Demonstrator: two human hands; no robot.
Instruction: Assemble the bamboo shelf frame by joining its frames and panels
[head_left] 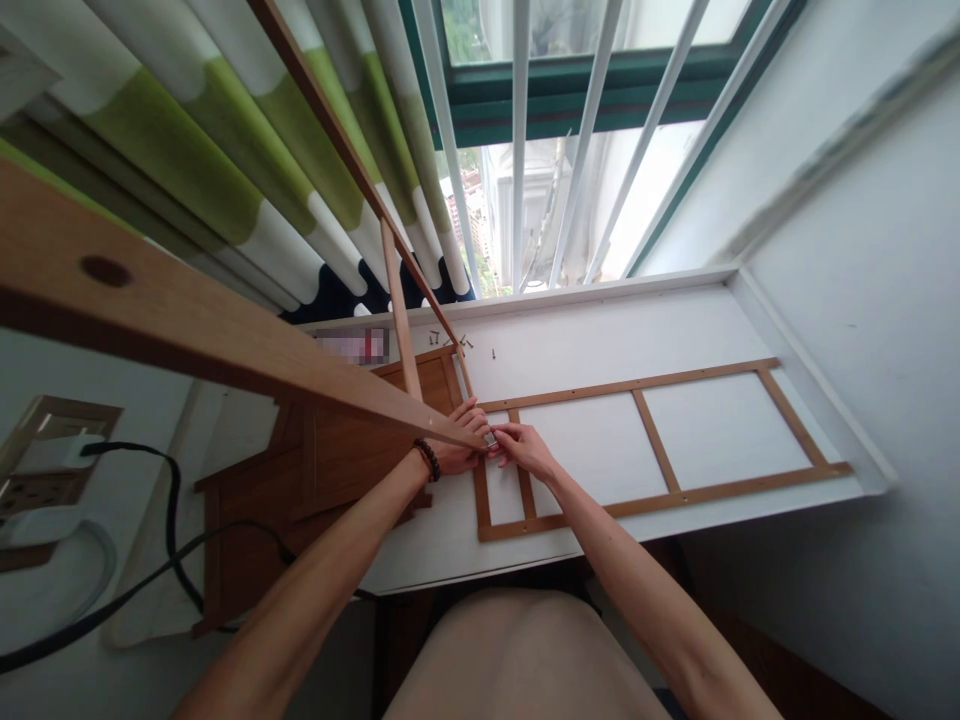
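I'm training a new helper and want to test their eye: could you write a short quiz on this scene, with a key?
1. Which hand has the bracelet at its wrist?

2. True or false: the screws lie nearer the window than the right hand does.

3. Pick one. The right hand is closest to which part of the flat frame?
A) Its left end
B) Its middle
C) Its right end

Key:
1. The left hand
2. True
3. A
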